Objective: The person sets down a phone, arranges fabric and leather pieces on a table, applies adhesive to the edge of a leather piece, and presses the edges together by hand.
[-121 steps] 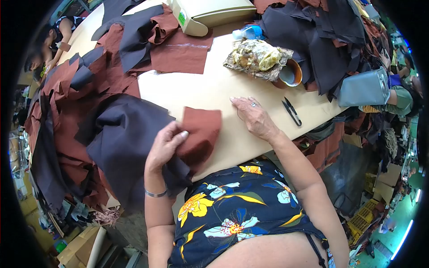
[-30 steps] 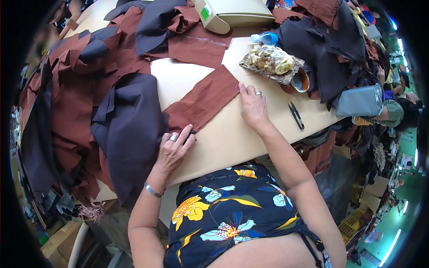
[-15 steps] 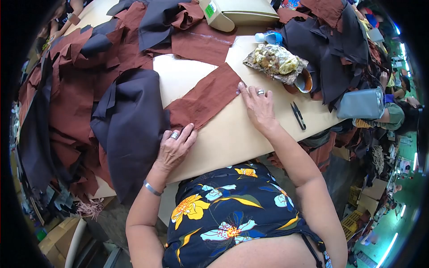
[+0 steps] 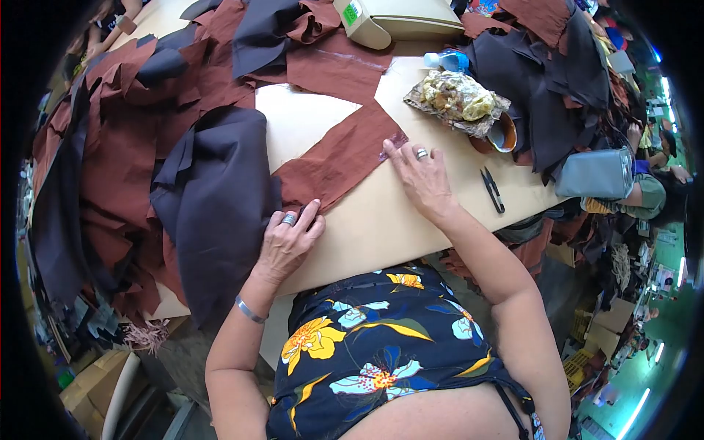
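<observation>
Brown fabric strip point(image 4: 341, 158) between left fingers point(image 4: 312, 212), right fingers point(image 4: 392, 152); touching both.

We touch the reddish-brown cloth strip point(image 4: 345, 152), left hand point(image 4: 286, 246) at its seven o'clock, right hand point(image 4: 423, 180) at three, thread snips point(image 4: 493, 193) lying beyond.

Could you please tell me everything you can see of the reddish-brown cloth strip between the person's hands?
The reddish-brown cloth strip looks like woven fabric, lightly creased, lying mostly flat and slanting across the tan tabletop. A shiny purplish patch marks its rightmost corner, where fingertips of the right hand rest. The left hand touches its near edge; its left end meets dark cloth.
</observation>
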Demonstrator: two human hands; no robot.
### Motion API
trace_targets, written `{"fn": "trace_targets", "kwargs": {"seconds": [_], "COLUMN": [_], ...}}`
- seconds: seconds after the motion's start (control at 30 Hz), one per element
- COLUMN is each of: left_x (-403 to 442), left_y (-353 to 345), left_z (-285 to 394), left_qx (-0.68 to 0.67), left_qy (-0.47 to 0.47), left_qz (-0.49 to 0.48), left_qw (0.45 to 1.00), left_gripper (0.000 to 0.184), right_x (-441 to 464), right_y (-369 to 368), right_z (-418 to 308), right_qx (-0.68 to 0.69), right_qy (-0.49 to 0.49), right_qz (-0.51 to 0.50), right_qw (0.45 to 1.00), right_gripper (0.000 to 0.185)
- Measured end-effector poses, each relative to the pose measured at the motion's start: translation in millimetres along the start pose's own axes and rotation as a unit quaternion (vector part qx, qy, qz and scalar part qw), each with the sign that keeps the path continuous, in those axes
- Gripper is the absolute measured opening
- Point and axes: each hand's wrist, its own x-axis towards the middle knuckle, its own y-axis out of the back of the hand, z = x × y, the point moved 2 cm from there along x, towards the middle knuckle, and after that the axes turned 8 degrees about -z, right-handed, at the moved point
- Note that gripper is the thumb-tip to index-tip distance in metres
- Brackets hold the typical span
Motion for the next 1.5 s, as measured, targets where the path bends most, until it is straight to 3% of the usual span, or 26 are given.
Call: {"fn": "trace_targets", "kwargs": {"seconds": [0.27,0.37,0.47,0.57,0.73,0.8,0.83,0.9,0.97,1.0,1.07,1.13,1.33,1.5], "left_x": [-2,-3,-2,-3,-1,-2,-2,-3,-3,-3,-3,-2,-3,-3], "left_y": [-1,0,1,1,3,2,2,1,-1,-1,-3,-3,-3,4], "left_z": [1,3,4,5,6,6,6,6,7,6,6,6,5,8], "left_qx": [0.012,0.016,0.024,0.025,0.023,0.023,0.021,0.012,0.007,0.006,0.004,0.01,0.023,0.034], "left_qy": [0.0,0.004,0.003,0.004,0.005,0.002,0.003,0.008,0.008,0.009,0.011,0.014,0.003,0.017], "left_qz": [0.009,0.006,-0.001,-0.003,-0.003,0.0,0.001,0.005,0.007,0.006,0.016,0.017,-0.001,-0.029], "left_qw": [1.0,1.0,1.0,1.0,1.0,1.0,1.0,1.0,1.0,1.0,1.0,1.0,1.0,0.999], "left_gripper": [0.019,0.018,0.017,0.016,0.017,0.017,0.018,0.019,0.02,0.021,0.022,0.022,0.022,0.022], "right_x": [-13,-2,0,-9,-17,-14,-13,-23,-37,-45,-57,-60,-51,-61], "right_y": [13,6,2,10,28,32,28,23,40,41,29,12,-1,8], "right_z": [-31,-12,-12,-33,-53,-35,-16,36,86,107,138,152,158,162], "right_qx": [0.013,-0.02,-0.039,0.0,0.218,0.312,0.394,0.433,0.34,0.247,0.186,0.122,0.12,0.152], "right_qy": [0.058,0.003,0.03,0.067,0.109,0.091,0.041,-0.052,-0.132,-0.173,-0.28,-0.3,-0.314,-0.329], "right_qz": [-0.006,-0.002,0.038,0.008,-0.043,-0.089,-0.051,0.101,0.19,0.189,0.078,0.017,-0.11,-0.027], "right_qw": [0.998,1.0,0.998,0.998,0.969,0.942,0.917,0.894,0.912,0.935,0.938,0.946,0.935,0.932], "right_gripper": [0.051,0.053,0.054,0.056,0.052,0.049,0.045,0.042,0.043,0.044,0.04,0.04,0.037,0.029]}}
